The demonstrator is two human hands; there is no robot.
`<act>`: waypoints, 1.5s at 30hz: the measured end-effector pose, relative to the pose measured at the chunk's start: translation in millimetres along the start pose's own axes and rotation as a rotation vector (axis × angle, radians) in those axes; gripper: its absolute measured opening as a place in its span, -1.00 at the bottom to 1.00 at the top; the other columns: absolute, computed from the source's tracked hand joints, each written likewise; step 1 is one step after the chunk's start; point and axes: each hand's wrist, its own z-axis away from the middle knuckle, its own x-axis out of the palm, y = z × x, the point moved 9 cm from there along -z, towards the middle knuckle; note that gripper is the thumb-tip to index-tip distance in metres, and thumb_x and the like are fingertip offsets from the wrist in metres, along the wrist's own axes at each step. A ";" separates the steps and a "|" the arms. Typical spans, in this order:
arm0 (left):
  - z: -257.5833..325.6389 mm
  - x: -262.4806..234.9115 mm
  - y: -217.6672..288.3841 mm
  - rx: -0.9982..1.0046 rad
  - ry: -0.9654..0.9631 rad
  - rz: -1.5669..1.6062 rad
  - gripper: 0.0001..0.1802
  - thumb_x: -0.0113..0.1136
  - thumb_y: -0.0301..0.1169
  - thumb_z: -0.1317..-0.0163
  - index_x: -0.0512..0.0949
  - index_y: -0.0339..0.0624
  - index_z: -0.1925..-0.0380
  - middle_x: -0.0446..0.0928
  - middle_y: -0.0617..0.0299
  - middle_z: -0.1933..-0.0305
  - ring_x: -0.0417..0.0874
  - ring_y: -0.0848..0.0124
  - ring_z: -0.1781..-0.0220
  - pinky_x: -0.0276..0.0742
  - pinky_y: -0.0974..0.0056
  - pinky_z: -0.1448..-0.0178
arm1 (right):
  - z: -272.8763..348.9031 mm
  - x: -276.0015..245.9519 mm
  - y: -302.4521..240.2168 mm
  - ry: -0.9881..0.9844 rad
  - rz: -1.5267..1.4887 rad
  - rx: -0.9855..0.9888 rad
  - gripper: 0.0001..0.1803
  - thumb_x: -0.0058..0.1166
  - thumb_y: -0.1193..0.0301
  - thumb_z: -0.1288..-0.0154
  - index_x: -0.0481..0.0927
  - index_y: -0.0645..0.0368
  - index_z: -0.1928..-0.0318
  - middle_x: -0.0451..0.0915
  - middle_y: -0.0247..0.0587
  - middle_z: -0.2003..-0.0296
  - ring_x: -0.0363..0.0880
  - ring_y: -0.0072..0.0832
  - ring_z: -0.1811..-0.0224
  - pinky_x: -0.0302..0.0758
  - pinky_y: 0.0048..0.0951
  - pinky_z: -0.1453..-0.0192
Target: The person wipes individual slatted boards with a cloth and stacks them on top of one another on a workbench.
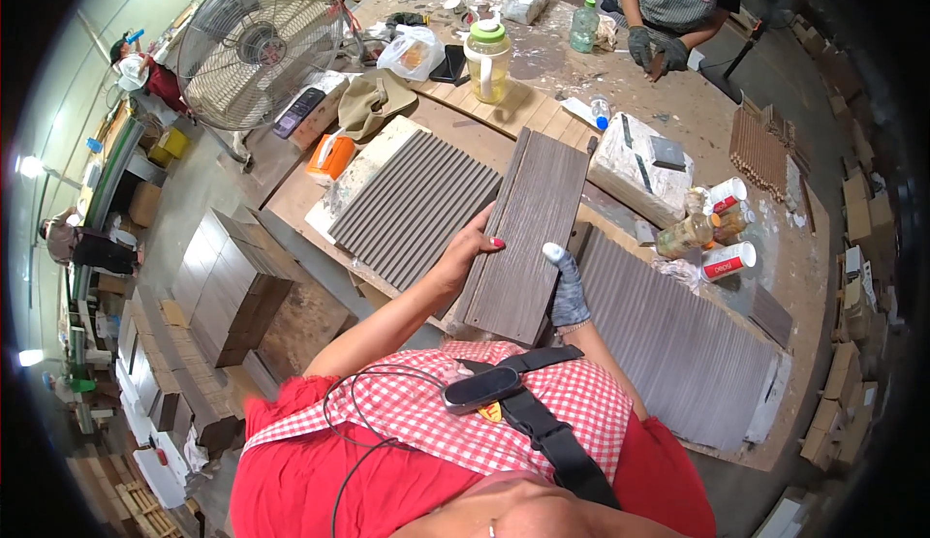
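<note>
A dark grey-brown wood-grain plank [528,233] is held between my two hands, raised over the near edge of the worktable and slightly tilted. My left hand [473,249], bare with red nails, grips its left long edge, thumb on top. On the opposite edge, my right hand [570,286] wears a grey glove with a white thumb tip; its other fingers are hidden behind the plank. Left of the plank lies a stack of dark ribbed strips [417,209] on a pale block. Rows of similar dark strips [668,335] cover the table to the right.
A large fan [262,46] stands at the far left. A green-lidded jug [487,59], an orange container [331,157], a white-wrapped block [635,172] and several bottles [686,235] crowd the worktable [668,92]. Across it, a co-worker's gloved hands [657,52] hold a small brown piece.
</note>
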 end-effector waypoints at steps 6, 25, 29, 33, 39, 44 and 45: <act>-16.2 -30.4 -51.1 -0.182 -0.087 -0.302 -0.25 0.07 -0.12 -0.28 0.17 -0.30 -0.37 0.37 -0.02 -0.17 0.35 0.22 -0.23 0.16 0.24 -0.40 | 9.8 -10.7 -10.0 0.126 0.121 -0.209 -0.49 0.21 0.47 -0.16 0.45 0.26 -0.14 0.60 -0.22 0.09 0.59 -0.41 0.06 0.58 -0.48 -0.03; 0.3 8.9 -115.5 0.072 -0.085 -1.200 0.43 0.57 -0.04 0.30 -0.14 -0.64 -0.37 0.02 -0.51 -0.41 0.02 -0.22 -0.51 0.02 0.07 -0.54 | 17.2 -36.8 -1.0 0.653 1.036 -0.164 0.14 0.53 0.28 0.15 0.10 0.46 -0.36 0.35 0.23 -0.24 0.36 -0.06 -0.29 0.32 -0.29 -0.38; -0.4 4.9 -112.3 0.030 -0.062 -1.215 0.42 0.57 -0.06 0.30 -0.14 -0.62 -0.38 0.07 -0.46 -0.40 0.11 -0.13 -0.49 0.09 0.13 -0.52 | 10.6 -28.1 6.0 0.563 0.921 -0.197 0.10 0.49 0.33 0.09 0.07 0.47 -0.37 0.34 0.22 -0.23 0.35 -0.09 -0.29 0.33 -0.32 -0.36; -5.8 -8.5 -101.5 -0.098 -0.062 -0.997 0.36 0.58 -0.08 0.30 -0.06 -0.40 -0.42 0.20 -0.32 -0.36 0.28 -0.04 -0.42 0.24 0.14 -0.44 | -15.3 -21.0 31.8 0.269 0.724 -0.187 0.17 0.36 0.42 -0.08 -0.28 0.46 -0.44 0.21 0.23 -0.29 0.28 -0.12 -0.32 0.33 -0.35 -0.36; -1.5 -16.6 -74.4 0.007 0.035 -1.269 0.41 0.51 -0.14 0.26 -0.26 -0.36 -0.46 0.28 -0.35 -0.20 0.44 -0.16 -0.23 0.41 0.06 -0.30 | -32.7 -22.7 58.6 0.197 0.781 -0.109 0.15 0.27 0.36 -0.16 -0.34 0.39 -0.46 -0.06 0.21 -0.45 -0.02 -0.09 -0.50 0.03 -0.34 -0.52; -1.0 -14.6 -75.2 0.020 0.074 -1.279 0.28 0.44 -0.28 0.10 -0.28 -0.28 -0.47 0.27 -0.30 -0.25 0.47 -0.21 -0.18 0.48 0.01 -0.21 | -36.6 -26.3 59.4 0.195 0.898 -0.223 0.05 0.21 0.46 -0.25 -0.31 0.40 -0.47 0.14 0.07 -0.37 0.18 -0.31 -0.37 0.30 -0.48 -0.34; -0.8 -19.8 -75.3 0.012 0.073 -1.276 0.29 0.45 -0.29 0.10 -0.27 -0.27 -0.48 0.27 -0.28 -0.26 0.46 -0.21 -0.19 0.48 0.02 -0.22 | -35.4 -24.0 58.5 0.190 0.896 -0.216 0.05 0.21 0.46 -0.25 -0.31 0.40 -0.47 0.14 0.07 -0.37 0.18 -0.31 -0.37 0.30 -0.48 -0.34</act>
